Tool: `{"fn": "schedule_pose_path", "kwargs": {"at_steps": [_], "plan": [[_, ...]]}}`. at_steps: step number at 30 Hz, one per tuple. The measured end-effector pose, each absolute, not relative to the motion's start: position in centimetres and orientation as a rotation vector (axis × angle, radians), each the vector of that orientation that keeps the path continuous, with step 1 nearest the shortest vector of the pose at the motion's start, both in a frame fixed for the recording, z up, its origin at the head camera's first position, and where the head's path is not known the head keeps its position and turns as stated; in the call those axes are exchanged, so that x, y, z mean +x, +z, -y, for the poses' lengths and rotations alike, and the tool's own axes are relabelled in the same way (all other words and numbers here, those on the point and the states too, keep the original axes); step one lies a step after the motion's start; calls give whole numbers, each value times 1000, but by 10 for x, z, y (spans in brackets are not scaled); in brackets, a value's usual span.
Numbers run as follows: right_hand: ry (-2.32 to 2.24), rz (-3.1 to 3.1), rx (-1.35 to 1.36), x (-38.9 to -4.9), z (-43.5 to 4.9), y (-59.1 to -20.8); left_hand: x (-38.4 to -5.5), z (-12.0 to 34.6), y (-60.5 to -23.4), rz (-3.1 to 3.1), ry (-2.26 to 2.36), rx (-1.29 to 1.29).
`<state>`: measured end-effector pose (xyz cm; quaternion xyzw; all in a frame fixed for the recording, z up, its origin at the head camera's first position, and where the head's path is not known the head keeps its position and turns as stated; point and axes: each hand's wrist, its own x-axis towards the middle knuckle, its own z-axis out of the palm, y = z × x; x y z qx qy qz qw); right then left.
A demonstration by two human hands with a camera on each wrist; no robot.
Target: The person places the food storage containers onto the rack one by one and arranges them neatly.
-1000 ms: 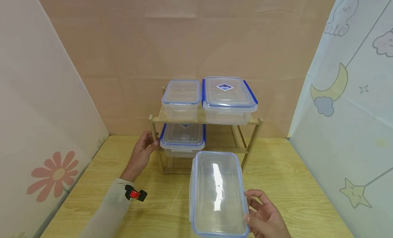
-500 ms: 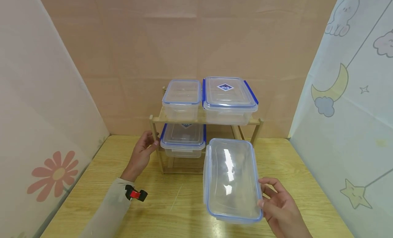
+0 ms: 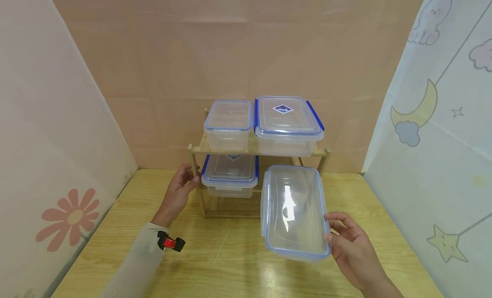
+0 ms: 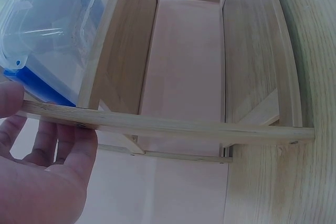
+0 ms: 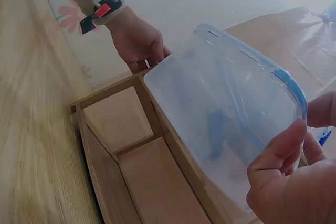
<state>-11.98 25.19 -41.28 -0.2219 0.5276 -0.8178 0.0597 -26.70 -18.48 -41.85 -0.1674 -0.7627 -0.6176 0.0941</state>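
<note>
My right hand [image 3: 355, 246] pinches the right edge of a clear rectangular food storage container [image 3: 297, 208] with a light-blue-edged lid. The container is held tilted in front of the right half of a two-tier wooden rack [image 3: 197, 150]. Seen in the right wrist view, thumb and fingers close on the lid rim, and the container's base overlaps the rack. At the rack's front left, my left hand [image 3: 178, 189] grips the upright post [image 4: 157, 123], with the thumb on one side and fingers on the other in the left wrist view.
Two lidded containers stand on the top tier: a smaller one [image 3: 228, 114] at left and a larger blue-clipped one [image 3: 288, 121] at right. Another blue-clipped container [image 3: 229, 172] sits at the left of the lower tier. The wooden table [image 3: 184, 264] runs between patterned side walls.
My right hand has carried the container rightward and away from me, toward the rack's right half. The left hand has stayed on the post.
</note>
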Motion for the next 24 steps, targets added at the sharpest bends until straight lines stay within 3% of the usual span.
{"fn": "schedule_pose_path", "kwargs": {"at_steps": [12, 24], "plan": [[-2500, -1612, -551, -143, -256, -409, -271, 184, -418, 2237, -1824, -526], [-2449, -1491, -621, -156, -262, -397, -269, 184, -419, 2240, -1801, -511]]}}
